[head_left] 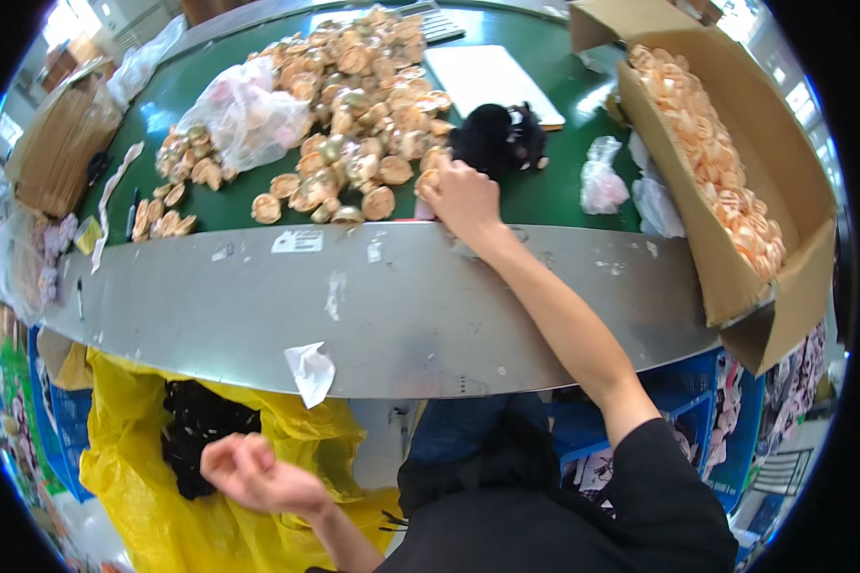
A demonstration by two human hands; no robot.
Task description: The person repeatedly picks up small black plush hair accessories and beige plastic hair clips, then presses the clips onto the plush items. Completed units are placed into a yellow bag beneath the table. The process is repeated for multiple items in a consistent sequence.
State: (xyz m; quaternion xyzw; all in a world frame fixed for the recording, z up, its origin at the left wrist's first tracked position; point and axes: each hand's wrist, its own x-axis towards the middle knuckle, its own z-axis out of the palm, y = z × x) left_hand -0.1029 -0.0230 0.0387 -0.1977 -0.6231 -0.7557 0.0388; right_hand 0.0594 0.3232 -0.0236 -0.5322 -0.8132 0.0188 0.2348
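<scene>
The right hand [463,199] touches a round, peach, plastic-looking shell [428,181] at 5 o'clock on the loose peach-and-gold heap [354,105]; grip unclear. Dragging could topple unsteady neighbours. The left hand [258,473], half-curled, contents unclear, overlaps a yellow plastic bag [129,458] at 7 o'clock.

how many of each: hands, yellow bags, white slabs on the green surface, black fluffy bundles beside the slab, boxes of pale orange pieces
left hand and right hand: 2
yellow bag: 1
white slab: 1
black fluffy bundle: 1
box of pale orange pieces: 1
total: 6
</scene>
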